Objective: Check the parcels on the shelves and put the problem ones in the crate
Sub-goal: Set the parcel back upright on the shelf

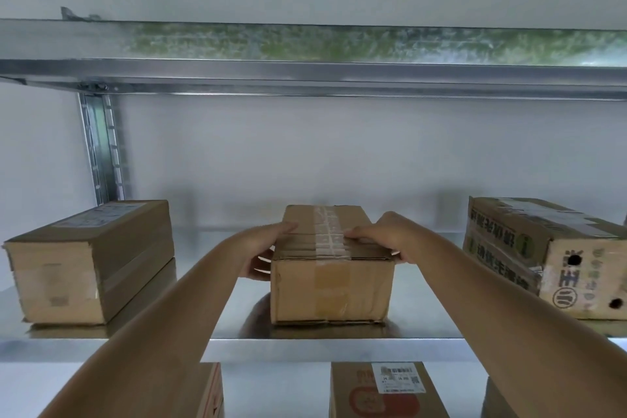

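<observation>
The metal shelf [339, 346] carries three parcels, and the check looks to be midway: the middle parcel [330, 268] sits on it, taped shut, contents hidden. Left of that parcel lies a long plain box [91, 261]; right of it, a printed box [549, 254] with two punched holes. Below it, more boxes show on a lower level. No crate is in view. The left hand [261, 248] and right hand [390, 237] clasp the middle parcel's sides, fingers [359, 232] resting on its top.
</observation>
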Demonstrator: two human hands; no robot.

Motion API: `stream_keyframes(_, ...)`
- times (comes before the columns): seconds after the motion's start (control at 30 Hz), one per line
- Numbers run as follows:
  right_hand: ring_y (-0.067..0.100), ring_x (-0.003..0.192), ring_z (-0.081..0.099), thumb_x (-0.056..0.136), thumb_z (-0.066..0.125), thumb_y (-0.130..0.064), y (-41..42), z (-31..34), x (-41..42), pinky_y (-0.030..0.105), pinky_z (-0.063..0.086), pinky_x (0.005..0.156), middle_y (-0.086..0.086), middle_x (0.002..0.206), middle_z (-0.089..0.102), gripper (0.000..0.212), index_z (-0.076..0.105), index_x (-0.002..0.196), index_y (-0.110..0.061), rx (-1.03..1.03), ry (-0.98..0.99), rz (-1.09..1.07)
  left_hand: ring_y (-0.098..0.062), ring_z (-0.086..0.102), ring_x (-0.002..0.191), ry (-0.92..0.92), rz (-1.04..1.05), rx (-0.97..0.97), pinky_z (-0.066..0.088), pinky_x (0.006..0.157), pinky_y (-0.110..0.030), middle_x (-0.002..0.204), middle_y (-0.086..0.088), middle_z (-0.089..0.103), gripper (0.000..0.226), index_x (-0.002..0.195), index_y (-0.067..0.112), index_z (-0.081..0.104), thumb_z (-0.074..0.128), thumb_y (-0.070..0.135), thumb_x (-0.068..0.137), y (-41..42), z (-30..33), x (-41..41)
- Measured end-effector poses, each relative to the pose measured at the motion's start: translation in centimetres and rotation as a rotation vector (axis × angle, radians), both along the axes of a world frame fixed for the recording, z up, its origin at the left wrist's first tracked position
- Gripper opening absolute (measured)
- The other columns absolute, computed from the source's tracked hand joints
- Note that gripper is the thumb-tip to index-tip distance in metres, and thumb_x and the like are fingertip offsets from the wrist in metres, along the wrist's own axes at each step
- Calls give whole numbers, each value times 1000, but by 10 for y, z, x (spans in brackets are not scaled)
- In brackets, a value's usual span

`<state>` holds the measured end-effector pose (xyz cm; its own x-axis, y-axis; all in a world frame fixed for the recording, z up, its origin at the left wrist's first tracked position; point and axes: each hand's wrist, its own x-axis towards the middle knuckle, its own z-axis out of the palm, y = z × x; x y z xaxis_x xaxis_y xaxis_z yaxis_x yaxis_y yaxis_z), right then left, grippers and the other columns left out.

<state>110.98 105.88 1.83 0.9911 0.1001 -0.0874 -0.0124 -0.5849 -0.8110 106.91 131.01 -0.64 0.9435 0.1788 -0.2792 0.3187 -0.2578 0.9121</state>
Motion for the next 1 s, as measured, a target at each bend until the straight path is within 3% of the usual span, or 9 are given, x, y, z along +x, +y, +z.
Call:
stream_keyframes(0.17,26,90,70,89,79,-43,-4,2,6,37,60,62,13,115,68,51,61,122,-8,34,121,11,-28,77,97,23,-2,63,65,80,-41,112,-12,76,57,116,15,71,80,60,82,-2,3,3)
stream_keyframes(0.33,33,100,73,85,84,-39,-8,0,8,54,61,90,17,112,71,50,61,115,-6,112,214,17,-31,78,96,47,-17,45,63,88,-49,109,-16,78,63,117,10,71,88,55,75,1,5,9)
stream_keyframes(0.5,33,95,75,81,87,-39,-11,1,13,52,62,88,17,107,75,57,62,117,-3,121,280,51,-29,78,96,57,-22,24,63,89,-48,105,-14,80,64,119,10,72,91,50,73,3,3,12)
stream_keyframes(1.0,31,97,75,87,83,-30,-6,-2,25,46,64,79,17,112,75,46,63,120,-3,80,295,66,-30,77,100,5,-2,39,62,92,-50,107,-14,79,47,113,9,72,90,34,79,0,-1,20)
